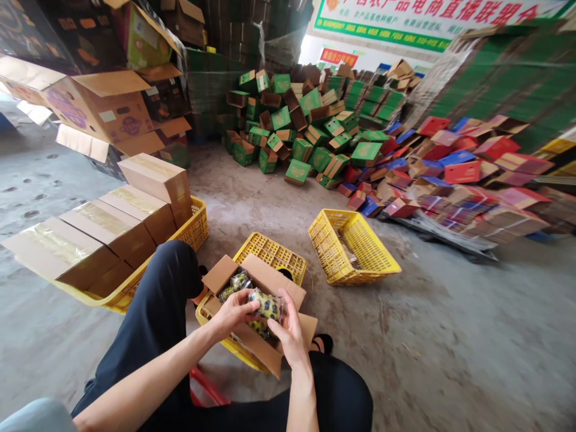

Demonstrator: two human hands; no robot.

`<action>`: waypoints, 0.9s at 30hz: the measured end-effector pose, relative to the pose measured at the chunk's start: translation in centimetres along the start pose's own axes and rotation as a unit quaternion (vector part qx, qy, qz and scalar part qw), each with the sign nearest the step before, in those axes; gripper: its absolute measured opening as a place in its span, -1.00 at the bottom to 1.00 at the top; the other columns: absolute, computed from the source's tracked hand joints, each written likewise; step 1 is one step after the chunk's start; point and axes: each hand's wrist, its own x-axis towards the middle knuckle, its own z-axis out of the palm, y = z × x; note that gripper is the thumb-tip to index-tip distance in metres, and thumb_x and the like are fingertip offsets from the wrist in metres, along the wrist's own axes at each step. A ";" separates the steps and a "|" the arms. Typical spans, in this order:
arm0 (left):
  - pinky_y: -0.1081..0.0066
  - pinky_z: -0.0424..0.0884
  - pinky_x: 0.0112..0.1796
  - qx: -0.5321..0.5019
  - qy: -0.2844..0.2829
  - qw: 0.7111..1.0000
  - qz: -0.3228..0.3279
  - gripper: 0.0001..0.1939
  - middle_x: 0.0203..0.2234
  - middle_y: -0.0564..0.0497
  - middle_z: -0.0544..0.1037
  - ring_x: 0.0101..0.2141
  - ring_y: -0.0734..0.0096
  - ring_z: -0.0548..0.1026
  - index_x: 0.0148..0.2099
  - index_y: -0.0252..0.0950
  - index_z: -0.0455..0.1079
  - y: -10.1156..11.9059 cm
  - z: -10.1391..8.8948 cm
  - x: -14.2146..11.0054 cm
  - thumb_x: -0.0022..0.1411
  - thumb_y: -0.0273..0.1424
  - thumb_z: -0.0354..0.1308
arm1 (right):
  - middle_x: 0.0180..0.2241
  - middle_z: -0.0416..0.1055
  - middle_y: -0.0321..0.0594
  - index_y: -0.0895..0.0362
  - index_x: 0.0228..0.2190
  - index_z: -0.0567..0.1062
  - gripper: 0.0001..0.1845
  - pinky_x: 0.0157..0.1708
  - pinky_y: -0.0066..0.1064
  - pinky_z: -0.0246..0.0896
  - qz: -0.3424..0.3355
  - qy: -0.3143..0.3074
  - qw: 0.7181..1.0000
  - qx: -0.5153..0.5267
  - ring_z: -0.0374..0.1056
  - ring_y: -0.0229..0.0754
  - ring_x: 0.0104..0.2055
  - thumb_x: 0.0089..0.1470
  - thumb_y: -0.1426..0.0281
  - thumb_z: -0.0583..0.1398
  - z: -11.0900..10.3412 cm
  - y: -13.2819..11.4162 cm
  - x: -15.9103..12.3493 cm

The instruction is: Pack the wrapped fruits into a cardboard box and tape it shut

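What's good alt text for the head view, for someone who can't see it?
The left hand and right hand hold a wrapped packet over an open box on a yellow crate. Closed boxes stand in a second crate at left, and a third crate sits to the right. Behind lie heaps of green boxes and red and blue boxes.

- The open carton [276, 282] is showing cardboard, matt and smooth.
- Over the open carton, the packet [269, 305] is shining with clear plastic film, glossy and wrinkled.
- Below the open carton, the yellow crate [261, 246] is showing plastic, a little glossy.
- Left of the open carton, the closed boxes [134, 243] are showing matt cardboard, and their tape [99, 219] is giving a glossy look.
- Near the open carton, the trousers [153, 315] are looking like matt cloth.
- Around the open carton, the floor [427, 336] is looking like concrete, matt and rough.
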 end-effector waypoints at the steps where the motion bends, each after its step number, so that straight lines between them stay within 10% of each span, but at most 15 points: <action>1: 0.35 0.55 -0.19 -0.001 -0.001 1.000 0.006 -0.45 -0.15 -0.09 0.58 -0.20 0.28 0.57 -0.05 -0.32 0.52 0.0 -0.1 0.0 -0.03 -0.19 0.56 | 0.41 0.11 -0.27 -0.16 0.34 0.21 -0.06 0.40 -0.01 -0.03 -0.001 -0.003 1.000 0.005 0.04 0.04 0.44 -0.01 0.33 0.41 0.0 0.1 0.0; 10: 0.38 0.47 -0.15 0.007 -0.043 0.998 0.035 -0.39 -0.14 -0.07 0.59 -0.24 0.34 0.56 0.08 -0.28 0.49 0.0 -0.4 0.0 0.00 -0.26 0.55 | 0.26 0.37 -0.16 -0.11 0.22 0.39 -0.25 0.14 0.00 0.37 0.086 0.027 0.995 0.050 0.29 0.14 0.30 0.02 0.14 0.42 0.3 -0.4 0.1; 18: 0.26 0.42 0.01 0.030 -0.020 0.999 0.015 -0.05 0.16 -0.17 0.43 0.08 0.08 0.47 0.34 -0.13 0.32 -0.1 0.1 -0.3 -0.09 -0.27 0.58 | 0.01 0.58 -0.15 0.01 -0.01 0.56 -0.40 0.11 -0.10 0.36 0.026 0.050 0.998 -0.010 0.48 0.09 0.06 -0.11 0.19 0.49 0.0 -0.6 0.2; 27: 0.33 0.46 -0.10 0.021 -0.012 1.000 -0.007 -0.37 -0.17 -0.08 0.57 -0.21 0.31 0.56 0.02 -0.30 0.50 0.1 0.8 -0.6 -0.04 -0.14 0.55 | 0.13 0.51 -0.17 -0.05 0.05 0.56 -0.35 0.18 -0.05 0.31 0.023 0.023 0.999 -0.010 0.42 0.13 0.16 -0.12 0.21 0.50 0.2 -1.0 0.1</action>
